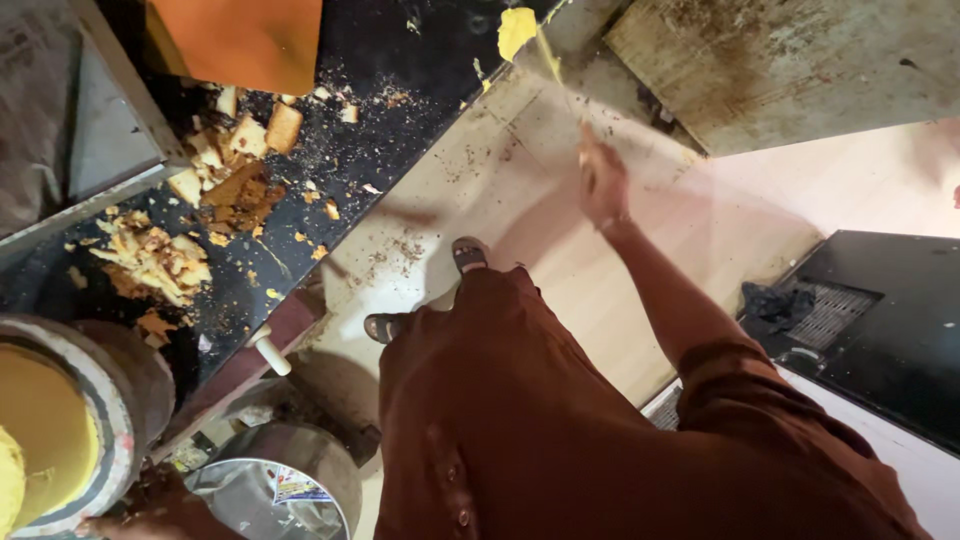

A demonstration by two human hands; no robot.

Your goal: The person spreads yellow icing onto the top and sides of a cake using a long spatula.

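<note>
Above the pale floor [560, 250], the right hand [603, 182] was stretched out at arm's length, blurred by motion, with a yellow lump [516, 30] well beyond its fingertips, up near the edge of the black counter [400, 90]. A faint streak ran between lump and hand, too smeared to say whether they were joined, and I could not tell whether the fingers were curled round anything or spread. The left hand [150, 515] was cut off at the bottom edge beside a round drum [100, 400] holding yellow paste; its grip was hidden too. One steel bowl [290, 480] sat just below the counter, partly covered by the brown garment [560, 430]. Two sandalled feet [470, 255] showed past the hem. On the counter lay two loose heaps of broken biscuit pieces [200, 210], crumbs scattered around them, too many to count. One orange slab [240, 40] was cropped by the top edge.
</note>
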